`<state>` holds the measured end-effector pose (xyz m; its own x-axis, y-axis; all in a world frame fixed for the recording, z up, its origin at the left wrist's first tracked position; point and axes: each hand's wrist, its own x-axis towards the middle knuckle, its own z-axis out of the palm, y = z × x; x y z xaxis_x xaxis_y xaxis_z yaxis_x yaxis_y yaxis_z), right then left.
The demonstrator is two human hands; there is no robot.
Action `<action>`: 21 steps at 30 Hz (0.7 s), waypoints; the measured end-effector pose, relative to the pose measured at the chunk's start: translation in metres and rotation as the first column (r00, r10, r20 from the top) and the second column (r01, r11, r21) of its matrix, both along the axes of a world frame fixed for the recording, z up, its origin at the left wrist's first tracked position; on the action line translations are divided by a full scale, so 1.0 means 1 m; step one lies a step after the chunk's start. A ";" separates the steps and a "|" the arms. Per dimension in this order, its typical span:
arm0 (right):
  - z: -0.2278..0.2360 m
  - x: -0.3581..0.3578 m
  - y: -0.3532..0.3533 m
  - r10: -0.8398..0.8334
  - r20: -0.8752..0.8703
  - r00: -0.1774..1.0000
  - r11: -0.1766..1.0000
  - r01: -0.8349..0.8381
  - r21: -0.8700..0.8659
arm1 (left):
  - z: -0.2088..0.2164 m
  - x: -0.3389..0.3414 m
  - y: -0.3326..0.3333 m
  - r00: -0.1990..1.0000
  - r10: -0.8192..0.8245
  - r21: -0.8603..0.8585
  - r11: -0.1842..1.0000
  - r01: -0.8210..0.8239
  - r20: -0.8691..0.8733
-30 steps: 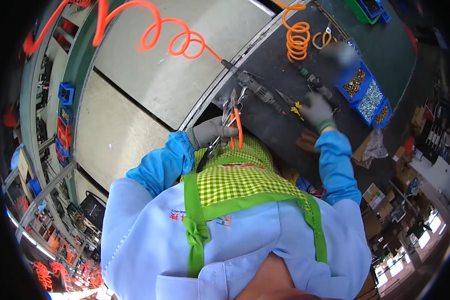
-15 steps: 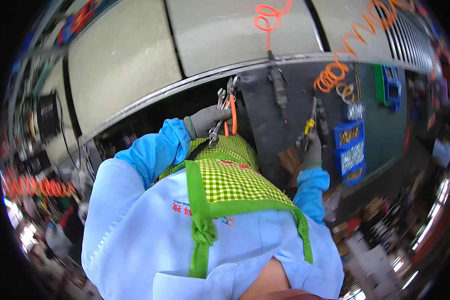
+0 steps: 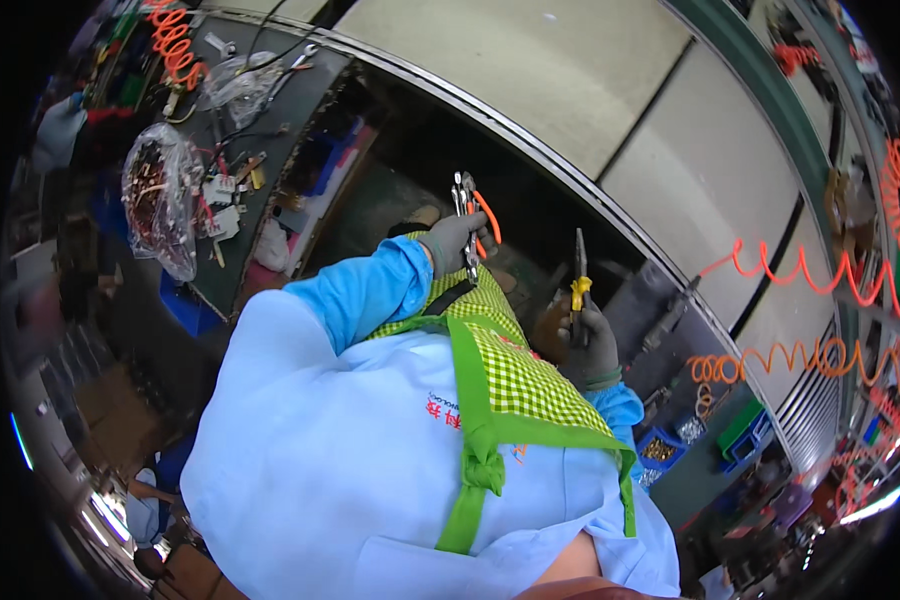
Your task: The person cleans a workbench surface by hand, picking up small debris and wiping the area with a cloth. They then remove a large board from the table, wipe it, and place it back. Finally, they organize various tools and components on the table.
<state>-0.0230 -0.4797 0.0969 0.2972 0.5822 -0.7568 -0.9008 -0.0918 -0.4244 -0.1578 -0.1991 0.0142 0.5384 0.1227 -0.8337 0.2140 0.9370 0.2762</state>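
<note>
My left hand (image 3: 452, 243), in a grey glove, is closed around several tools held upright together. Among them are metal wrenches (image 3: 460, 195) and a pair of pliers with orange handles (image 3: 489, 215). My right hand (image 3: 596, 345), gloved the same way, grips a pair of long-nose pliers (image 3: 581, 262) with yellow and black handles. Their jaws are pointing up and away from me. Both hands are in front of my green checked apron (image 3: 530, 400), apart from each other, over a dark gap between the benches.
At the left a bench (image 3: 300, 105) carries a plastic bag of copper-coloured parts (image 3: 160, 200), white parts and a wrench (image 3: 305, 55). At the right are a dark bench with a power screwdriver (image 3: 670, 315), a blue bin of small parts (image 3: 660, 448) and orange coiled hoses (image 3: 770, 365).
My view has swung left, bringing the left bench in and shifting the right bench toward the right edge. My right hand has come away from the right bench with the long-nose pliers; both hands keep their tools.
</note>
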 end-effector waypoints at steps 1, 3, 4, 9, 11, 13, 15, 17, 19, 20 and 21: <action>-0.006 0.001 0.022 0.132 0.063 0.989 0.991 -0.131 -0.019 | -0.011 -0.013 0.014 1.000 -0.011 0.024 1.000 0.010 0.021; -0.017 -0.004 0.069 0.338 0.117 0.934 0.940 -0.328 -0.094 | -0.012 -0.028 0.043 0.991 0.125 0.039 0.992 -0.123 -0.038; -0.023 -0.008 0.096 0.432 0.141 0.891 0.900 -0.416 -0.132 | -0.028 -0.043 0.060 0.981 0.190 0.026 0.982 -0.189 -0.044; -0.077 -0.046 0.251 0.693 0.178 0.699 0.721 -0.666 -0.192 | -0.114 -0.095 0.183 0.911 0.324 0.103 0.946 -0.307 -0.257; -0.106 -0.064 0.309 0.797 0.210 0.566 0.603 -0.733 -0.315 | -0.158 -0.113 0.224 0.916 0.295 0.128 0.955 -0.269 -0.271; -0.147 -0.080 0.360 0.881 0.330 0.340 0.464 -0.756 -0.461 | -0.189 -0.124 0.263 0.908 0.303 0.157 0.951 -0.267 -0.289; -0.175 -0.096 0.408 0.880 0.380 0.286 0.461 -0.712 -0.529 | -0.223 -0.124 0.293 0.881 0.372 0.178 0.927 -0.332 -0.294; -0.213 -0.107 0.448 0.882 0.435 0.184 0.430 -0.692 -0.579 | -0.268 -0.129 0.326 0.888 0.358 0.187 0.931 -0.315 -0.289; -0.234 -0.117 0.490 0.866 0.497 0.051 0.406 -0.653 -0.640 | -0.296 -0.131 0.354 0.908 0.270 0.234 0.951 -0.200 -0.321; -0.247 -0.122 0.512 0.853 0.522 -0.020 0.392 -0.635 -0.665 | -0.309 -0.129 0.361 0.913 0.233 0.239 0.958 -0.157 -0.335; -0.255 -0.128 0.535 0.835 0.550 -0.035 0.411 -0.626 -0.663 | -0.318 -0.125 0.366 0.913 0.211 0.257 0.959 -0.123 -0.349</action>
